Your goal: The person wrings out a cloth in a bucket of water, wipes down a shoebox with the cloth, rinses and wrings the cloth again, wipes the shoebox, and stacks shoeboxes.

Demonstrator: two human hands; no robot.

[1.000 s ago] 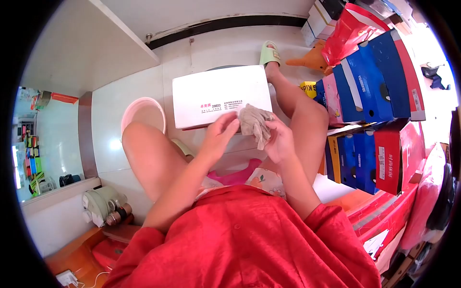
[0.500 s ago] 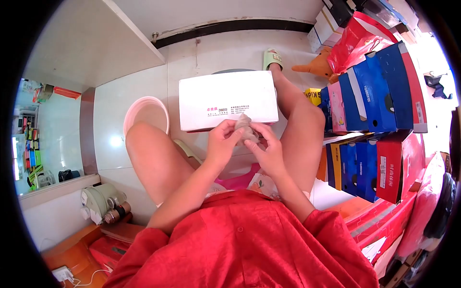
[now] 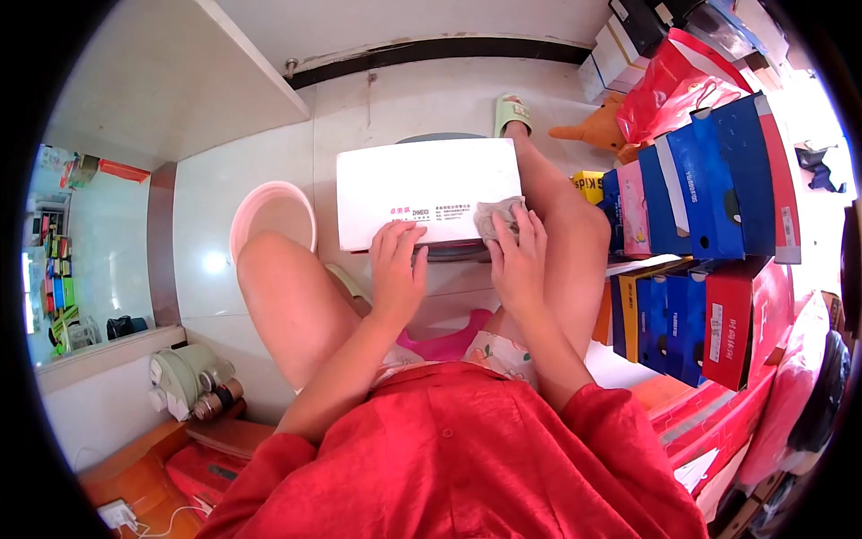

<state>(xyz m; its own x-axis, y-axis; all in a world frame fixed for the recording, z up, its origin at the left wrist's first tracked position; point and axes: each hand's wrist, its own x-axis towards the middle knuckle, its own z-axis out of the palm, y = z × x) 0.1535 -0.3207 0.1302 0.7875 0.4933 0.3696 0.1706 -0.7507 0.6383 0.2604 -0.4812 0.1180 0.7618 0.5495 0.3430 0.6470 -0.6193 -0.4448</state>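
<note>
Grey cloth (image 3: 492,218) is laid on white box (image 3: 422,180), nr R front corner, pressed under R hand (image 3: 521,259); grip can't be told. L hand (image 3: 398,268) is rested unclenched on box's nr edge, L of ctr.

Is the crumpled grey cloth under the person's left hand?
No, the grey cloth is under the right hand's fingers, while the left hand is at the white box's near edge.
</note>
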